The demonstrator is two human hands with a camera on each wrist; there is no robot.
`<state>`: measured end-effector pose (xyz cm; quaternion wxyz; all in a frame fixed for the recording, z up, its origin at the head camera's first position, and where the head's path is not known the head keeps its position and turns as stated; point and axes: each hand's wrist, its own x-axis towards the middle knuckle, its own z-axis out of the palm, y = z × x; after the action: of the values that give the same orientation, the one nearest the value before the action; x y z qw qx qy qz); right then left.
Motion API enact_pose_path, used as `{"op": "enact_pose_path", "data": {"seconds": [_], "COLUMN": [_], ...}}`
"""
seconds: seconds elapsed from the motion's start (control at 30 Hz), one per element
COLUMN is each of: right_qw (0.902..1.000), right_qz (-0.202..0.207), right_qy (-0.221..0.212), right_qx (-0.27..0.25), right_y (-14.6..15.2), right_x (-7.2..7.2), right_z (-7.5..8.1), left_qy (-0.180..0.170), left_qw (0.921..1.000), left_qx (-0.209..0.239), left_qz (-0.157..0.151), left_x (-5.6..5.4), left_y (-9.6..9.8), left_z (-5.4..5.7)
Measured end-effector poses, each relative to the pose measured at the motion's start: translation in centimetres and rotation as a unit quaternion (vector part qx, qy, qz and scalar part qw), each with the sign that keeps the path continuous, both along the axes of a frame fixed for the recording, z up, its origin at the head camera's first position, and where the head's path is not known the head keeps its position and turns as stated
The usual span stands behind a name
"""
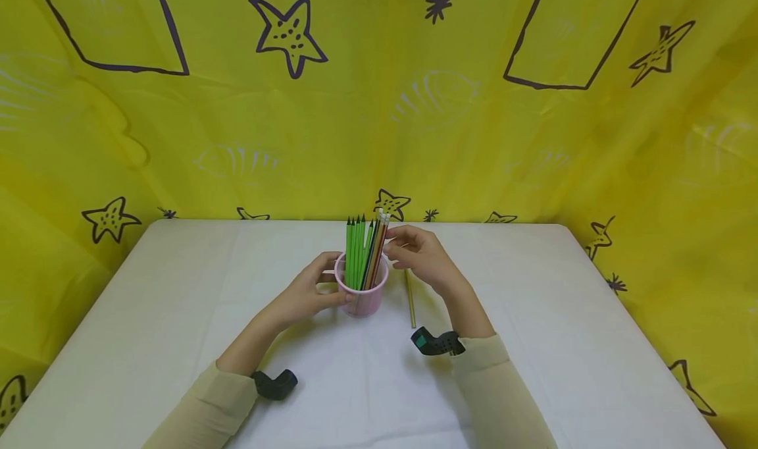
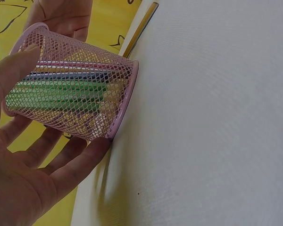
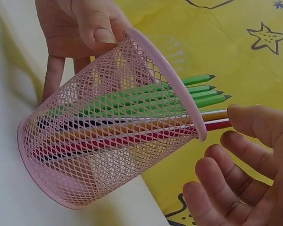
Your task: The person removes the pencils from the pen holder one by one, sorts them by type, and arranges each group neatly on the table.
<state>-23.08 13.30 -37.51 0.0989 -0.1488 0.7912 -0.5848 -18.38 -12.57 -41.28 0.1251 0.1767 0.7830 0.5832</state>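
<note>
A pink mesh pencil cup (image 1: 364,302) stands on the table, gripped by my left hand (image 1: 309,291) with the thumb on the near side and fingers around the far side. Inside are several green pencils (image 3: 198,89) with dark points up, along with a dark blue, an orange and a red pencil (image 3: 218,124) with white-tipped ends up. My right hand (image 1: 423,255) is at the cup's right, its thumb over the orange and red pencils just above the rim, its other fingers loosely bent and spread. A single yellow pencil (image 1: 410,301) lies on the table beneath my right wrist.
White cloth covers the table (image 1: 284,251). Behind it and along both sides hangs a yellow curtain (image 1: 355,120) with stars and fish drawn on it. Dark curved devices (image 1: 275,384) sit on both wrists by the beige sleeves (image 1: 204,403).
</note>
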Motion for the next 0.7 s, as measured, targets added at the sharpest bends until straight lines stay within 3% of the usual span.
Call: {"op": "enact_pose_path", "data": {"seconds": [0.7], "right_qw": [0.9997], "right_qz": [0.015], "right_qy": [0.011], "right_qx": [-0.013], "right_y": [-0.47], "right_x": [0.28], "right_z": [0.23], "left_qy": [-0.002], "left_qw": [1.0], "left_qx": [0.006], "left_qz": [-0.004], "left_x": [-0.18], "left_y": [-0.02], "left_z": [-0.29]}}
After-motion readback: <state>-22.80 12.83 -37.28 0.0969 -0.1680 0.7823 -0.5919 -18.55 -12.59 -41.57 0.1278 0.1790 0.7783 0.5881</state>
